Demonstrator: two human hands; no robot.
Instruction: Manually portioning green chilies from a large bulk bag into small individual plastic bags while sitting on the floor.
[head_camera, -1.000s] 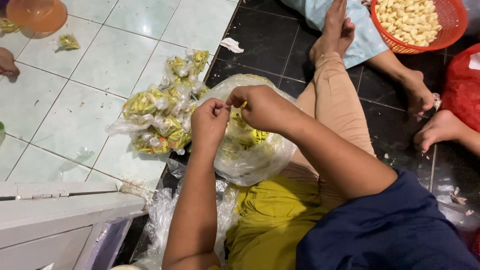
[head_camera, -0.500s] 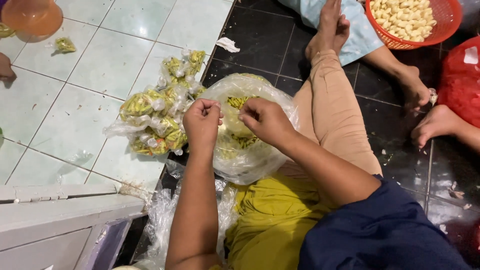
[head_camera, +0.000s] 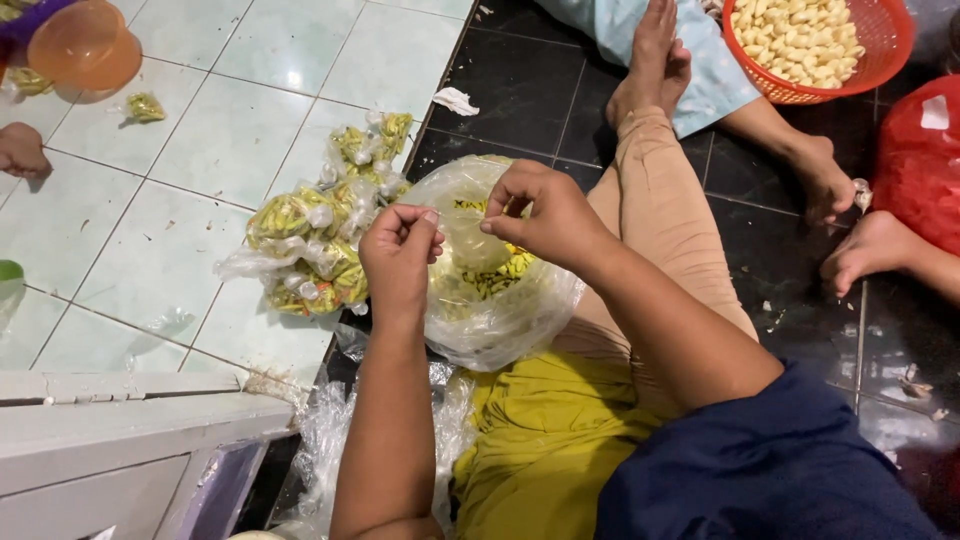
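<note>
**Packing snacks on a tiled floor**

Where pale green tiles (head_camera: 150, 250) fill the left of the frame and black tiles (head_camera: 520, 90) the upper middle, a red basket (head_camera: 890, 50) of pale snack pieces sits at upper right. At centre, a large clear plastic bag (head_camera: 500, 310) holding yellow snacks rests on the lap. Left of it lies a heap of small filled packets (head_camera: 310, 250). Both the left hand (head_camera: 400, 255) and the right hand (head_camera: 545, 215) pinch thin clear plastic above the bag, fingers curled closed.

You hold a clear plastic bag (head_camera: 500, 300) of small yellow snack pieces (head_camera: 495, 280) at your lap. It bulges round and wrinkled, mouth upward, its top edge pinched between your left hand (head_camera: 398, 250) and right hand (head_camera: 545, 210).
</note>
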